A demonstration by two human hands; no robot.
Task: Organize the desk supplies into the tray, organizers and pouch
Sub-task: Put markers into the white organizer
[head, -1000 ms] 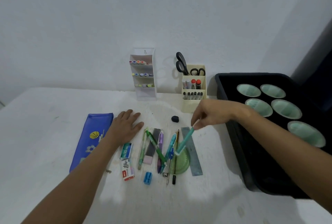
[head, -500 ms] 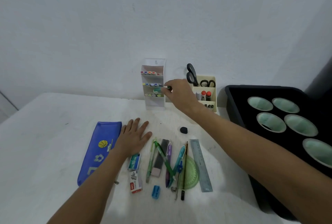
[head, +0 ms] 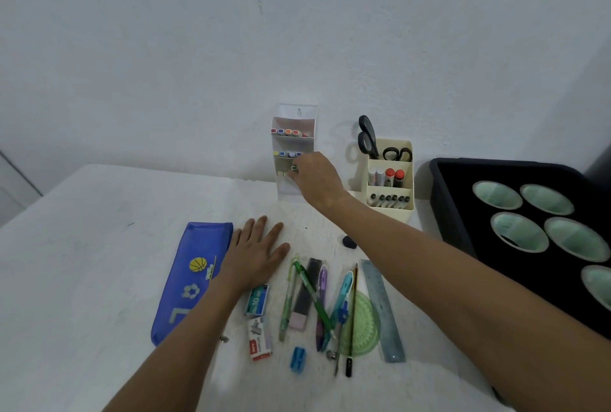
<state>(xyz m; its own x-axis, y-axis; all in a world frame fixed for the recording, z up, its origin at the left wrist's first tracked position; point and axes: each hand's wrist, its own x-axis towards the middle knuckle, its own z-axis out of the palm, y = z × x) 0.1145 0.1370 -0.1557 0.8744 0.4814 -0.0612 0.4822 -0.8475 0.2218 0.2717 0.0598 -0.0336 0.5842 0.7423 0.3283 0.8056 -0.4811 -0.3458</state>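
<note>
My right hand [head: 315, 178] reaches into the bottom shelf of the white tiered marker organizer [head: 295, 118] against the wall. Its fingertips pinch the end of a green-capped marker [head: 294, 168] lying in that shelf beside other markers. My left hand [head: 254, 254] rests flat and open on the table next to the blue pouch [head: 190, 279]. Pens and pencils [head: 312, 302], a steel ruler [head: 383, 312], a green protractor [head: 365, 329], a blue sharpener [head: 298, 358] and two staple boxes [head: 257, 301] lie loose in front of me.
A cream organizer [head: 390, 210] with scissors and markers stands right of the white one. A black tray [head: 459, 213] holding several pale green cups fills the right side. A small dark eraser [head: 349, 242] lies near my right forearm. The wall is close behind.
My right hand lifted the teal marker off the table, carried it up and left to the white organizer, and now has it in the bottom shelf. The left hand stayed put.
</note>
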